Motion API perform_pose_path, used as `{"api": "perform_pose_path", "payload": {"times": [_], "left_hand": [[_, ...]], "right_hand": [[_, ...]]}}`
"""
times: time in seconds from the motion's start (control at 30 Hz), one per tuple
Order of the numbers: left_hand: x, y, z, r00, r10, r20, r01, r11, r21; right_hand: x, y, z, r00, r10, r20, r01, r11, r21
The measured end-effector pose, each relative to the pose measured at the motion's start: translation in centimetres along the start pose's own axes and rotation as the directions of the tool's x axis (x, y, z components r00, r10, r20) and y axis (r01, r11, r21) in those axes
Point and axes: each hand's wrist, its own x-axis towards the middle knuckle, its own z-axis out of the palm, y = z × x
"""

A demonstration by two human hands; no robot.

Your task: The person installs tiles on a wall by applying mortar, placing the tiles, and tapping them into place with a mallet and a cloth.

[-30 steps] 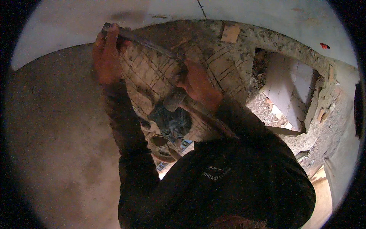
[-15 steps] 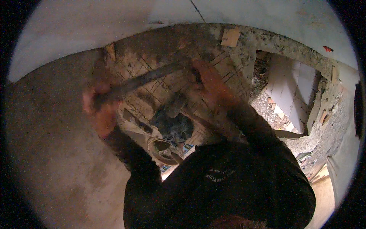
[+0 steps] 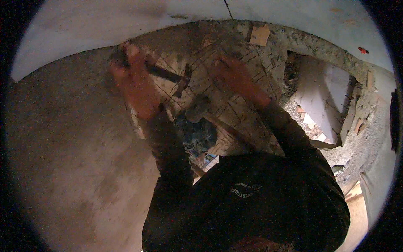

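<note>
My left hand point(image 3: 136, 82) is wrapped round the handle of a hammer point(image 3: 166, 74), at the far left of a worn surface point(image 3: 256, 71) marked with crossing lines. The hammer's head point(image 3: 183, 82) points right, toward my other hand. My right hand point(image 3: 237, 80) is over the same surface with its fingers curled in; what they hold, if anything, is hidden and blurred. Below and between the hands lies a grey, flat-ended tool point(image 3: 197, 110) with a brown handle, partly over a dark bluish bundle or container point(image 3: 195, 136).
At the right is a rough-edged opening point(image 3: 354, 117) with white panels and rubble inside. A tan flat piece point(image 3: 260, 35) lies by the far edge. A pale wall point(image 3: 294, 14) curves along the back, with a small red object point(image 3: 363, 51) on it. A bare brownish surface point(image 3: 79, 138) fills the left.
My left hand has moved up and right, bringing the hammer with it. The hammer's head now shows apart from my right hand, which has shifted slightly. The whole view has tilted a little.
</note>
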Motion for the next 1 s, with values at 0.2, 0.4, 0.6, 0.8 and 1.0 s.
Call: {"api": "perform_pose_path", "payload": {"times": [0.2,0.4,0.6,0.8,1.0], "left_hand": [[3.1,-1.1,4.3,0.966,0.258,-0.006,-0.258,0.966,-0.024],[2.9,-0.8,2.2,0.978,0.198,-0.067,-0.207,0.96,-0.19],[3.1,-1.2,-0.2,0.972,0.223,-0.078,-0.232,0.962,-0.145],[2.0,-3.5,0.4,0.979,0.183,-0.086,-0.202,0.914,-0.353],[0.8,-2.8,1.6,0.984,0.112,-0.141,-0.168,0.855,-0.491]], "right_hand": [[1.1,-1.6,-1.0,0.99,-0.139,-0.018,0.126,0.942,-0.31],[4.9,-1.4,0.9,0.885,-0.462,-0.056,0.255,0.583,-0.771],[7.3,4.2,1.8,0.757,-0.647,-0.091,0.302,0.47,-0.83],[7.3,3.2,1.6,0.759,-0.651,-0.024,0.272,0.35,-0.896],[6.8,0.6,0.9,0.809,-0.583,-0.077,0.174,0.363,-0.915]]}}
